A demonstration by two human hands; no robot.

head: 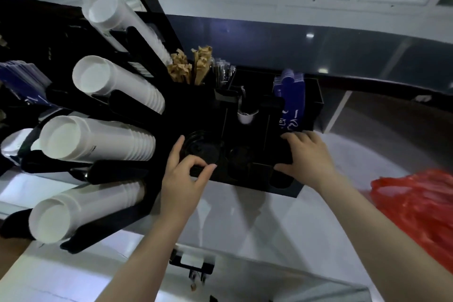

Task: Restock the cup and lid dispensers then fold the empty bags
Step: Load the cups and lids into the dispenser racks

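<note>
A black countertop organizer holds a stack of black lids in its front left well. My left hand curls round that lid stack, thumb up its left side and fingers bent over the front rim. My right hand grips the organizer's front right part, fingers on top and thumb at the front. To the left, a black cup dispenser rack carries several tilted stacks of white cups. A crumpled red plastic bag lies on the white counter at the right.
The organizer also holds brown packets, wrapped straws, blue sleeves and a small white cup. Blue packaging sits at far left. A dark raised ledge runs behind, below the windows.
</note>
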